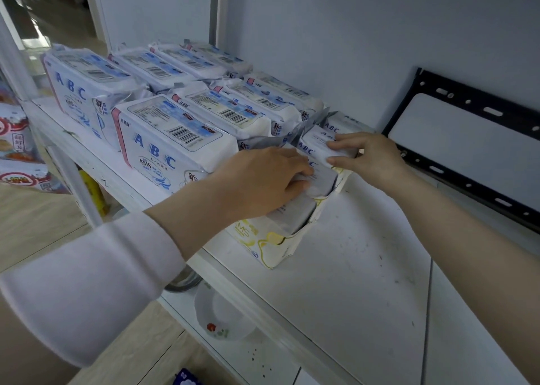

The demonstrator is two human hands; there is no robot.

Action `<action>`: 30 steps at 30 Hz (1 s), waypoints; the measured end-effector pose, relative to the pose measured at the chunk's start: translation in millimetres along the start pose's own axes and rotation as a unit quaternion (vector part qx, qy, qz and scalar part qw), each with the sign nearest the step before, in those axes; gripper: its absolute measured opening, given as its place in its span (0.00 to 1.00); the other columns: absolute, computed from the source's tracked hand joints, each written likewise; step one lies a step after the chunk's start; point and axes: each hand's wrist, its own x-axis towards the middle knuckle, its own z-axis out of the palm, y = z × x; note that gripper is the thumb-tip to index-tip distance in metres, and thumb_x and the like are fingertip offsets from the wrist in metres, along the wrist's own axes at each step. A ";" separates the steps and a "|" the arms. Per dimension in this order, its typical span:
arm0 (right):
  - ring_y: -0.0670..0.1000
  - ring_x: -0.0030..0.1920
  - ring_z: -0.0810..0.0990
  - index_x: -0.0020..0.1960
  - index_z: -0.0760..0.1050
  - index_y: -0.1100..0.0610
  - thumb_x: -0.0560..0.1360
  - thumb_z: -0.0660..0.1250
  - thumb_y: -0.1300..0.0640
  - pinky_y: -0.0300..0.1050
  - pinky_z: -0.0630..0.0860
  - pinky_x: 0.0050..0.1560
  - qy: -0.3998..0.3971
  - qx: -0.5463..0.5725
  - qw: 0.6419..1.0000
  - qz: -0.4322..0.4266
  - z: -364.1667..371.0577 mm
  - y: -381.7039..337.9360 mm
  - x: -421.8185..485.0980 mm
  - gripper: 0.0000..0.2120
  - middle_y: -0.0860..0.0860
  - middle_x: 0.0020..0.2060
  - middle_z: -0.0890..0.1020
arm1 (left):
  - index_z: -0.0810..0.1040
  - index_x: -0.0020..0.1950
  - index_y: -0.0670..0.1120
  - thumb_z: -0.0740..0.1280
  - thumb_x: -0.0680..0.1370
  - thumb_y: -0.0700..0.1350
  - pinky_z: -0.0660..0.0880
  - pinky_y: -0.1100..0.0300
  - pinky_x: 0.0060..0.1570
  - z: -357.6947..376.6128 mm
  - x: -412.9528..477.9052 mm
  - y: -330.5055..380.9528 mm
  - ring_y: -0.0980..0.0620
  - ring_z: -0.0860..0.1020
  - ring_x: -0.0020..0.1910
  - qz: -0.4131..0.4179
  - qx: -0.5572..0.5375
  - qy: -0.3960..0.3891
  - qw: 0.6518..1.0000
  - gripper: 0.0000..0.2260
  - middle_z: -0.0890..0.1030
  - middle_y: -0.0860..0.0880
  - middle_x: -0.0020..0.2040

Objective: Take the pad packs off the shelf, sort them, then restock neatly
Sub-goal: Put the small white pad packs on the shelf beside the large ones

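Several white and blue ABC pad packs (pixel 163 139) lie in rows on the white shelf (pixel 359 256), filling its left and middle. To their right stands an open white and yellow carton (pixel 274 238) with small ABC packs (pixel 318 180) upright inside it. My left hand (pixel 263 177) rests on the near small packs, its fingers curled over one. My right hand (pixel 368 153) pinches the top of a small pack (pixel 336 153) farther back in the carton.
A black metal bracket (pixel 467 148) leans against the wall at the right. Snack bags (pixel 14 139) sit at the far left. A white bowl (pixel 222 317) lies on the lower shelf. The shelf's right part is bare and scuffed.
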 end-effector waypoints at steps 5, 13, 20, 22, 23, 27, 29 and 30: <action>0.43 0.62 0.72 0.56 0.80 0.54 0.67 0.75 0.56 0.39 0.64 0.66 -0.029 0.018 0.999 0.001 -7.6 1.7 -6.5 0.18 0.47 0.61 0.77 | 0.67 0.68 0.57 0.53 0.81 0.55 0.71 0.56 0.59 -1.1 -0.3 0.3 0.56 0.67 0.68 0.001 0.000 -0.005 1.000 0.17 0.68 0.58 0.70; 0.44 0.62 0.72 0.56 0.79 0.51 0.73 0.69 0.58 0.38 0.64 0.64 -0.065 0.039 0.997 -0.014 -4.7 -8.7 -1.4 0.12 0.48 0.60 0.77 | 0.68 0.68 0.56 0.53 0.80 0.55 0.72 0.51 0.59 0.9 -1.0 -0.7 0.55 0.67 0.68 0.000 0.010 -0.011 1.000 0.17 0.69 0.56 0.69; 0.42 0.55 0.75 0.57 0.77 0.50 0.75 0.67 0.58 0.19 0.66 0.47 -0.024 0.081 0.996 0.011 -19.2 0.3 12.2 0.12 0.47 0.55 0.79 | 0.67 0.69 0.56 0.52 0.80 0.55 0.68 0.57 0.63 -1.5 0.8 -0.4 0.57 0.65 0.70 0.015 0.013 -0.008 1.000 0.18 0.68 0.58 0.70; 0.46 0.58 0.75 0.59 0.77 0.51 0.75 0.66 0.54 0.27 0.67 0.53 0.072 0.038 0.996 0.023 -22.9 12.8 23.3 0.13 0.49 0.57 0.79 | 0.67 0.68 0.57 0.52 0.80 0.56 0.63 0.63 0.62 -4.6 2.3 -1.2 0.57 0.65 0.69 0.022 0.014 -0.001 1.000 0.18 0.67 0.59 0.70; 0.48 0.61 0.74 0.61 0.76 0.52 0.75 0.66 0.53 0.31 0.66 0.56 0.094 0.009 0.995 0.032 -23.2 20.0 28.9 0.14 0.50 0.60 0.77 | 0.67 0.68 0.58 0.52 0.80 0.56 0.62 0.64 0.61 -6.3 3.4 -1.5 0.57 0.65 0.69 0.021 0.013 0.003 1.000 0.17 0.67 0.60 0.70; 0.48 0.66 0.69 0.66 0.72 0.53 0.72 0.70 0.51 0.33 0.63 0.60 0.036 -0.012 0.997 0.071 -16.2 39.0 48.8 0.23 0.50 0.66 0.73 | 0.66 0.69 0.59 0.52 0.80 0.56 0.69 0.58 0.61 -11.4 11.2 -0.6 0.57 0.67 0.68 0.011 0.012 0.006 1.000 0.17 0.65 0.61 0.71; 0.49 0.66 0.70 0.65 0.73 0.54 0.71 0.72 0.54 0.35 0.64 0.62 0.019 -0.026 0.997 0.067 -13.8 44.7 55.0 0.24 0.51 0.65 0.74 | 0.65 0.69 0.59 0.52 0.80 0.56 0.70 0.56 0.62 -11.2 17.3 1.1 0.57 0.67 0.68 0.008 0.016 -0.003 1.000 0.17 0.64 0.60 0.72; 0.50 0.65 0.71 0.64 0.74 0.55 0.70 0.73 0.56 0.34 0.64 0.60 0.025 -0.032 0.997 0.063 -13.1 46.9 56.8 0.23 0.51 0.65 0.75 | 0.64 0.70 0.59 0.53 0.80 0.56 0.70 0.55 0.62 -10.8 20.2 2.0 0.56 0.67 0.68 0.008 0.020 -0.007 1.000 0.18 0.64 0.60 0.72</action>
